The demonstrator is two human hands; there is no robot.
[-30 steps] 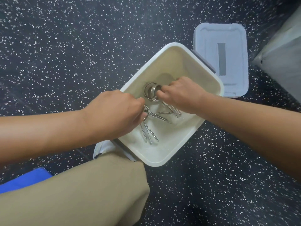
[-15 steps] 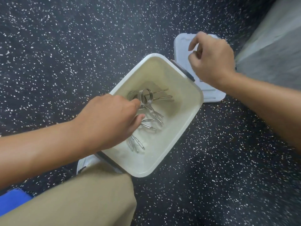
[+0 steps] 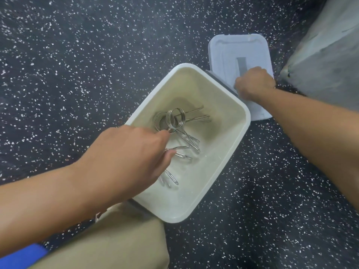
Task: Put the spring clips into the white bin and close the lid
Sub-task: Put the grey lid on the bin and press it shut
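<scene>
Head view of a person crouched over a dark speckled floor (image 3: pixel 77 74). Nearest, a knee in tan trousers (image 3: pixel 116 239) fills the lower left, with a blue object (image 3: pixel 21 257) at the left edge beside it. Just beyond the knee the white bin (image 3: pixel 240 133) stands open on the floor, turned at an angle. The left hand (image 3: pixel 128 158) reaches over the bin's near-left rim, its grip curled loosely downward over the contents; whether it holds anything cannot be told, as the fingers hide what lies beneath. The spring clips (image 3: pixel 174 121), metal coils with long wire handles, lie in a loose heap on the bin's bottom, partly under that hand. Farther right, the lid (image 3: pixel 239 51) lies flat on the floor, touching or just beside the bin's far-right edge. The right hand (image 3: pixel 254 82) rests on the lid's near part, grip closed over its surface. A grey block (image 3: pixel 326 55) rises at the far right
</scene>
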